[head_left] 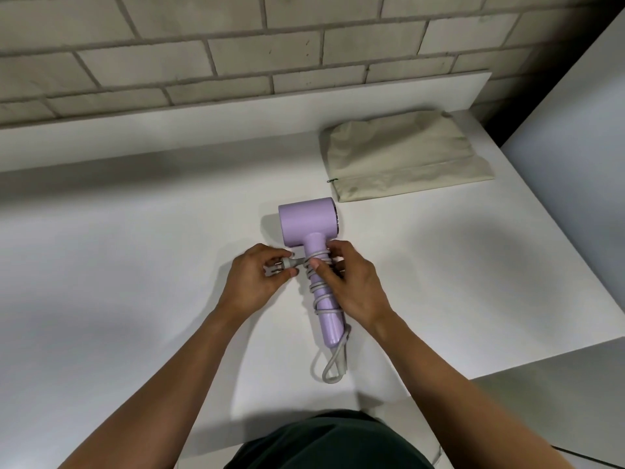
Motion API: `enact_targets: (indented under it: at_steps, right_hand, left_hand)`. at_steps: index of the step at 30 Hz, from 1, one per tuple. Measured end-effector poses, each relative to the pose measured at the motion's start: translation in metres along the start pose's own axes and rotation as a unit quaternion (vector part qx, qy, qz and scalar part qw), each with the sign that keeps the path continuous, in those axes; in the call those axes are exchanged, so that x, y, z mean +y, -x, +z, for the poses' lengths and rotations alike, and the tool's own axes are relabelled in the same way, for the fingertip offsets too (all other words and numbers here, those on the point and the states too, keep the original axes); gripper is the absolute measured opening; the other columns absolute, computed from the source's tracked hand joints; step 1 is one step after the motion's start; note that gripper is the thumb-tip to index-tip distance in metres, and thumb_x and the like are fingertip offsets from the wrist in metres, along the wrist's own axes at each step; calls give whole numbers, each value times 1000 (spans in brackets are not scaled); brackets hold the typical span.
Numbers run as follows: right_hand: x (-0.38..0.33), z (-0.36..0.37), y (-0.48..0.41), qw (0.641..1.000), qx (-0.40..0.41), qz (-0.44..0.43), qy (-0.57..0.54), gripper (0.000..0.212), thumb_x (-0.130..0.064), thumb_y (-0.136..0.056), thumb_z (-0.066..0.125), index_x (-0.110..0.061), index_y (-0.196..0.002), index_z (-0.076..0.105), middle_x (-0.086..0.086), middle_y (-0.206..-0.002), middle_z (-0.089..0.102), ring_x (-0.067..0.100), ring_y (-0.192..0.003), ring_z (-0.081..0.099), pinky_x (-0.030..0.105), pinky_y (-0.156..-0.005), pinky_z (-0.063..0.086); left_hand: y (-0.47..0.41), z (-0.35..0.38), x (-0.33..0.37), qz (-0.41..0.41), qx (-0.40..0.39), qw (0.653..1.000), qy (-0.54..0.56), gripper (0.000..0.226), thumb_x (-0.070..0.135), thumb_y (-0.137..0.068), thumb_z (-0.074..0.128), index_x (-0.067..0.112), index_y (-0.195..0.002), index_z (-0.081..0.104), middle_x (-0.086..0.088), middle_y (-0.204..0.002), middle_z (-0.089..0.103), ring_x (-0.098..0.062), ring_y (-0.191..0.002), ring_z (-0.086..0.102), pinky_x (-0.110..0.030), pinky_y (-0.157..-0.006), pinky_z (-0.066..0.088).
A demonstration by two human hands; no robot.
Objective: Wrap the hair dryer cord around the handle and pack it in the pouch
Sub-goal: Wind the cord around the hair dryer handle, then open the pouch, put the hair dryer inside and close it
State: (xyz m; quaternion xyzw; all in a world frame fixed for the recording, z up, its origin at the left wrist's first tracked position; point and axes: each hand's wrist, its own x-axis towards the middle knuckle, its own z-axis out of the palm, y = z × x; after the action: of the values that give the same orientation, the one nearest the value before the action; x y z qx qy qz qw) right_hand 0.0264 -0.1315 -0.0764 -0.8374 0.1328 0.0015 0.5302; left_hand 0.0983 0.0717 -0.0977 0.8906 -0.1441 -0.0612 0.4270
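Observation:
A lilac hair dryer [306, 220] lies on the white table [135, 265], head away from me, handle toward me. Its grey cord [321, 292] is coiled several times around the handle, and a loose loop trails off the handle's near end [333, 368]. My left hand [255, 282] pinches the grey plug [285, 264] just left of the handle's top. My right hand [351, 282] grips the handle over the coils, thumb pressing the cord. A beige fabric pouch [402, 157] lies flat beyond the dryer, to the right.
A brick wall [236, 45] with a white ledge runs along the back. The table's right edge [575, 292] slants toward me, with a white panel [575, 130] standing beyond it. My dark clothing shows at the bottom.

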Motion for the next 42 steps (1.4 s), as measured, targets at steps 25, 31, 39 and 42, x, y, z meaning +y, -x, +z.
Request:
enact_targets:
  at_steps: [25, 31, 39, 42]
  right_hand:
    - [9, -43, -2, 998, -12, 53, -14, 48, -50, -96, 66, -30, -139, 60, -14, -121, 69, -6, -96, 65, 10, -87, 49]
    - [27, -133, -41, 984, 170, 24, 49, 31, -36, -102, 63, -21, -128, 69, -10, -117, 70, 3, -96, 65, 4, -76, 43]
    - [57, -213, -142, 935, 153, -57, 315, 31, -4, -100, 52, -10, -123, 72, 12, -129, 66, 40, -114, 60, 43, -96, 52]
    - [55, -219, -171, 933, 71, -58, 348, 47, 2, -99, 44, -13, -139, 62, 9, -152, 52, 35, -135, 51, 41, -112, 44]
  left_hand:
    - [-12, -43, 62, -35, 62, 997, -3, 26, 35, -84, 82, 26, -96, 61, 11, -93, 69, -11, -84, 66, -31, -74, 56]
    - [-77, -5, 140, 94, 27, 995, -17, 5, 20, -91, 71, 24, -90, 67, 10, -91, 67, -7, -81, 65, -21, -77, 52]
    - [-195, 77, 159, -6, -139, 966, -216, 35, 18, -92, 54, 22, -123, 71, -1, -131, 68, -27, -120, 63, -37, -96, 54]
    - [-209, 93, 152, -58, -164, 943, -282, 39, 17, -89, 57, 17, -128, 64, -5, -135, 61, -29, -123, 58, -36, -92, 51]
